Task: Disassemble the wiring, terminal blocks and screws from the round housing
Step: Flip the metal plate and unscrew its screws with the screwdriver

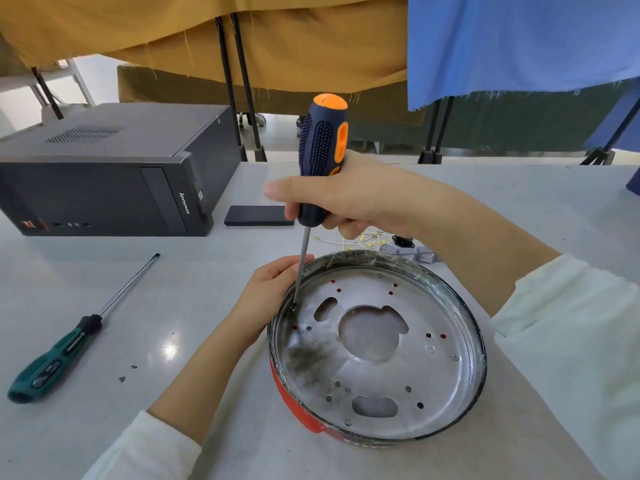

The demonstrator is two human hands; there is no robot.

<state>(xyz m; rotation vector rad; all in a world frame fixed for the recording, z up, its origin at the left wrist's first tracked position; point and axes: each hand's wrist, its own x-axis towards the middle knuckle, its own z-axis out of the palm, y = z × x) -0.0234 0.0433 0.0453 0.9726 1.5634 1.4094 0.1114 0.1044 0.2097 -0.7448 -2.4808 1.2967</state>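
The round housing [429,375] lies open side up on the table, with a silver perforated plate inside and a red outer wall. My right hand [346,199] grips a navy and orange screwdriver [322,143] held upright. Its tip rests on a screw [293,308] at the housing's left inner edge. My left hand [273,292] clasps the housing's left rim beside the shaft. Other small screws [455,357] remain in the plate. Loose white wires with brass terminals [360,239] and grey switch parts [412,252] lie behind the housing.
A green-handled screwdriver [69,344] lies on the table at the left. A black computer case [104,174] stands at the back left, with a flat dark block [258,215] beside it. Yellow and blue cloths hang behind the table.
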